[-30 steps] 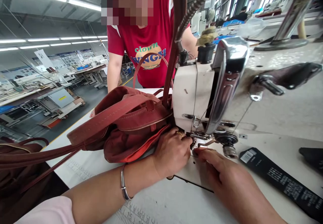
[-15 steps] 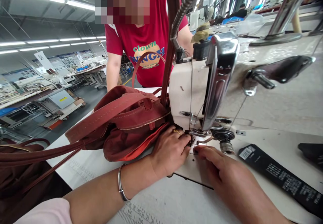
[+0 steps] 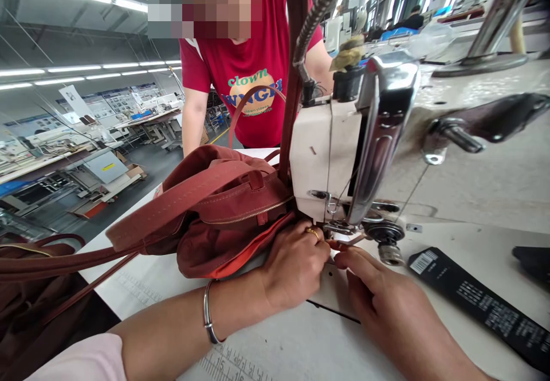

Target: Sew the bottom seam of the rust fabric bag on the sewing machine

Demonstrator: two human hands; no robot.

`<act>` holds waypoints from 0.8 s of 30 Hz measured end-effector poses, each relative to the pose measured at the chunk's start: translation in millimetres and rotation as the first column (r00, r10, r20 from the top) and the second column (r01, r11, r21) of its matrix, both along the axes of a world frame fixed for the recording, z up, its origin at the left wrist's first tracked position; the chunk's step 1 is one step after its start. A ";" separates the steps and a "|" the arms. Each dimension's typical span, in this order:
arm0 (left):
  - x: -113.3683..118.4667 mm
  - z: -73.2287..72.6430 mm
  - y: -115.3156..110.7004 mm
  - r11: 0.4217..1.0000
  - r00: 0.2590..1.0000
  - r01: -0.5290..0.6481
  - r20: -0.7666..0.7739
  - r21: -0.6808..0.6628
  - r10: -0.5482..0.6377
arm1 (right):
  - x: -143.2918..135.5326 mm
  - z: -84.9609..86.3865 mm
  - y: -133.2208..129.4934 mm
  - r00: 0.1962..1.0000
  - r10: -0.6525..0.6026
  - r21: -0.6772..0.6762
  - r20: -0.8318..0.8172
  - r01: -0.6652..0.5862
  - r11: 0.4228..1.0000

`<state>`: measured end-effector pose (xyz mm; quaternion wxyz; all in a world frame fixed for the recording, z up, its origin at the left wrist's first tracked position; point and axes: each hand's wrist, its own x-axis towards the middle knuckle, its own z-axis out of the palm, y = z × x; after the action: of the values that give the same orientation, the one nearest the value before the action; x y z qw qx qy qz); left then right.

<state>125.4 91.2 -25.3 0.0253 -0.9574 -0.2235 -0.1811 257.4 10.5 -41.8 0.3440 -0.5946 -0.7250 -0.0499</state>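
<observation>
A dark red bag (image 3: 232,215) with straps and a brass zip lies on the white table, its right end against the head of a sewing machine (image 3: 311,157). My left hand (image 3: 296,263), with a ring and a silver bangle, is closed beside the bag's right edge, just under the machine head. My right hand (image 3: 373,278) is closed in a pinch near the needle area, its fingertips close to those of my left hand. Whatever lies between the fingers of either hand is too hidden to name.
Black printed labels (image 3: 481,301) lie on the table at the right. Behind the bag stands a person in a red shirt (image 3: 258,117). Another dark red bag (image 3: 34,301) is at the left edge. Ruler markings (image 3: 232,364) show at the front.
My left hand has shifted slightly right, its fingers more curled. The fingertips of my right hand have moved slightly up, nearer to my left. The view has shifted a little.
</observation>
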 end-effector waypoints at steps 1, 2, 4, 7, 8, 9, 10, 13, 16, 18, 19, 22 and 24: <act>0.9 -0.4 -1.7 1.000 1.000 0.004 -0.007 0.012 -0.004 | 0.2 -0.1 0.7 1.000 0.013 -0.022 -0.003 -0.013 1.000; 2.0 -1.1 -3.2 0.999 1.000 0.014 -0.008 0.033 -0.014 | 0.5 -0.4 1.3 1.000 0.028 -0.048 -0.013 -0.029 0.998; 3.9 -2.5 -5.0 0.995 0.999 0.046 -0.012 0.087 -0.045 | 1.3 -1.3 2.2 0.998 0.042 -0.093 -0.046 -0.046 0.995; 5.6 -4.2 -5.4 0.987 0.997 0.081 -0.019 0.142 -0.079 | 3.0 -3.1 3.0 0.997 0.019 -0.121 -0.072 -0.028 0.992; 5.7 -4.6 -5.2 0.986 0.996 0.087 -0.026 0.143 -0.085 | 3.7 -3.6 3.1 0.997 0.017 -0.127 -0.070 -0.026 0.992; 5.4 -5.0 -4.7 0.986 0.996 0.090 -0.036 0.140 -0.086 | 4.5 -3.8 3.0 0.998 0.023 -0.138 -0.063 -0.031 0.990; 4.7 -5.0 -4.2 0.986 0.994 0.098 -0.051 0.136 -0.092 | 5.2 -3.7 2.7 0.998 0.043 -0.149 -0.046 -0.049 0.988; -0.5 -1.6 -2.7 0.980 0.983 0.154 -0.124 0.126 -0.139 | 6.2 -2.1 0.1 0.988 0.127 -0.165 0.082 -0.112 0.980; -9.5 10.2 -3.2 0.976 0.969 0.198 -0.168 0.091 -0.181 | 4.7 -1.1 -3.9 0.949 0.165 -0.139 0.268 -0.131 0.982; -15.1 20.4 -4.9 0.987 0.979 0.142 -0.161 0.077 -0.128 | 3.0 -2.1 -5.8 0.925 0.152 -0.090 0.348 -0.128 0.988; -17.1 24.9 -6.0 0.991 0.984 0.104 -0.156 0.089 -0.089 | 2.3 -2.7 -6.2 0.916 0.139 -0.059 0.376 -0.126 0.990; -19.9 31.4 -8.1 0.986 0.985 0.036 -0.171 0.165 -0.007 | 0.4 -3.4 -5.8 0.897 0.099 0.003 0.430 -0.111 0.994; -20.8 29.8 -8.2 0.980 0.984 0.031 -0.180 0.195 0.004 | -0.6 -2.2 -5.0 0.886 0.091 0.008 0.455 -0.106 0.994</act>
<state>104.6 83.0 4.6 0.1387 -0.9641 -0.1947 -0.1155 256.8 5.5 -44.0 0.1770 -0.5233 -0.8135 -0.1815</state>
